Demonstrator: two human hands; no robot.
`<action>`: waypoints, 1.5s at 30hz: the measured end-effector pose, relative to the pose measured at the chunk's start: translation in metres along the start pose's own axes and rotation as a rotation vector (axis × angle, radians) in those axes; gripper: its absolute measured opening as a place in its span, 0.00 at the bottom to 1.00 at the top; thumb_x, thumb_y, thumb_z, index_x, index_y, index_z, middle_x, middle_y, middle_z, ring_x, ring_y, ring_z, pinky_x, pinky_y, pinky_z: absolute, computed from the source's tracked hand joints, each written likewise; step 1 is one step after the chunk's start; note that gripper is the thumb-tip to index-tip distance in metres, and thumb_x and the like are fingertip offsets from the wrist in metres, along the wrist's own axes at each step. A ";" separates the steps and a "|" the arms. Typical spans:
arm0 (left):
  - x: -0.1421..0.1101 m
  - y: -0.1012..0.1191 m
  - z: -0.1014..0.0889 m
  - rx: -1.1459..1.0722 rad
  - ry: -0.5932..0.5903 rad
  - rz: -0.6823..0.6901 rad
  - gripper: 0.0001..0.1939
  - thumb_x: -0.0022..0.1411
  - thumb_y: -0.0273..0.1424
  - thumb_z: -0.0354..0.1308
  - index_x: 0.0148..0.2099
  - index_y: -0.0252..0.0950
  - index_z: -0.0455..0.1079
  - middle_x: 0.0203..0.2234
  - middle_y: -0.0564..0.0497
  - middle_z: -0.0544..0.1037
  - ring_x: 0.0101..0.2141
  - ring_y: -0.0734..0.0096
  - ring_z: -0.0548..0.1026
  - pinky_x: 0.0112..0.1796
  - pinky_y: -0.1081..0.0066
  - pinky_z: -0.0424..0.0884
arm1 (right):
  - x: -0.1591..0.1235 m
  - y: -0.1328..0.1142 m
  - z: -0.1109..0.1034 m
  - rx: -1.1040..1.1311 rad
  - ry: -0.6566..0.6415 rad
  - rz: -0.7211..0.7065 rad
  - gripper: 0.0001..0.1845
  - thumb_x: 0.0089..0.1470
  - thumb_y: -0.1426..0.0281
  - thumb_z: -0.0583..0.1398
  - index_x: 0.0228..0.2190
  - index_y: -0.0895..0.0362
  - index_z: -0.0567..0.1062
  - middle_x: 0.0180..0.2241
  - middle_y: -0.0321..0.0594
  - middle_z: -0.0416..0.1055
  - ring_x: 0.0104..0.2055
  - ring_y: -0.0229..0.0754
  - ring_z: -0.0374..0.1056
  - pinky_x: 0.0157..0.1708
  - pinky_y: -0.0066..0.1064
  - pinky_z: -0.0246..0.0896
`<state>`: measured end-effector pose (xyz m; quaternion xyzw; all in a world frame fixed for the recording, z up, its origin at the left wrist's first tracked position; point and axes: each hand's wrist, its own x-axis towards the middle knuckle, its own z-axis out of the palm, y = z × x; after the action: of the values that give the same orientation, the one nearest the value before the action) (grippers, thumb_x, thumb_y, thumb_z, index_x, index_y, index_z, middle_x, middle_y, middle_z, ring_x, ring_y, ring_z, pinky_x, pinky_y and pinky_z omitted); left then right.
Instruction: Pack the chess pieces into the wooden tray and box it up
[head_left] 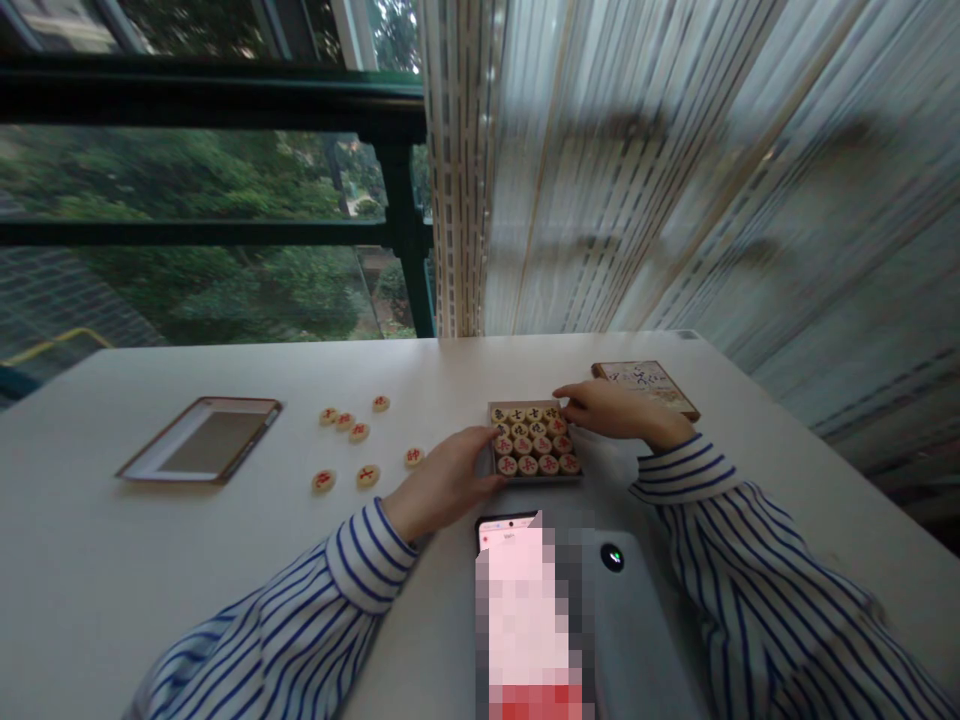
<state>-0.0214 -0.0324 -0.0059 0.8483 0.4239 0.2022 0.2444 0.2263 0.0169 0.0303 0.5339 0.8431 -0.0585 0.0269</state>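
Flanking rectangular box [541, 480], left hand [446, 482], right hand [615, 408], round inscribed discs [528, 466].

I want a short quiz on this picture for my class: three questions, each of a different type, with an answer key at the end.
1. Multiple choice: at which side of the box is the left hand?
a) far side
b) left side
c) right side

2. True or false: all the game pieces in view lie inside the box.

3. Fill in the missing word: on the table, nearer the person than the box, lies a ____ with a lit, pink screen.

Key:
1. b
2. False; several loose pieces lie to the left of the box.
3. phone
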 end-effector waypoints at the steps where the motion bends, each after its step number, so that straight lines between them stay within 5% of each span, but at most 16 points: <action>1: 0.000 0.001 0.000 -0.001 0.000 0.001 0.26 0.52 0.35 0.55 0.54 0.36 0.60 0.49 0.45 0.69 0.48 0.62 0.67 0.49 0.64 0.62 | 0.001 0.001 0.002 -0.003 0.005 -0.002 0.21 0.52 0.68 0.49 0.46 0.61 0.70 0.40 0.48 0.73 0.42 0.47 0.69 0.40 0.34 0.60; 33: -0.001 0.002 -0.001 0.002 0.004 -0.021 0.27 0.52 0.35 0.56 0.54 0.35 0.60 0.48 0.44 0.70 0.47 0.62 0.68 0.47 0.65 0.64 | 0.006 0.003 0.008 0.050 -0.009 0.015 0.20 0.53 0.69 0.48 0.43 0.58 0.73 0.40 0.44 0.73 0.42 0.43 0.68 0.40 0.29 0.60; 45: -0.001 0.005 -0.004 -0.024 0.029 -0.008 0.26 0.53 0.36 0.55 0.54 0.36 0.60 0.48 0.45 0.70 0.47 0.62 0.68 0.48 0.61 0.63 | 0.000 -0.003 -0.004 0.026 0.135 0.059 0.18 0.53 0.69 0.50 0.42 0.58 0.72 0.36 0.43 0.75 0.39 0.43 0.69 0.41 0.31 0.59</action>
<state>-0.0213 -0.0343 -0.0001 0.8406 0.4285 0.2186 0.2491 0.2234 0.0159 0.0340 0.5617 0.8260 -0.0327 -0.0353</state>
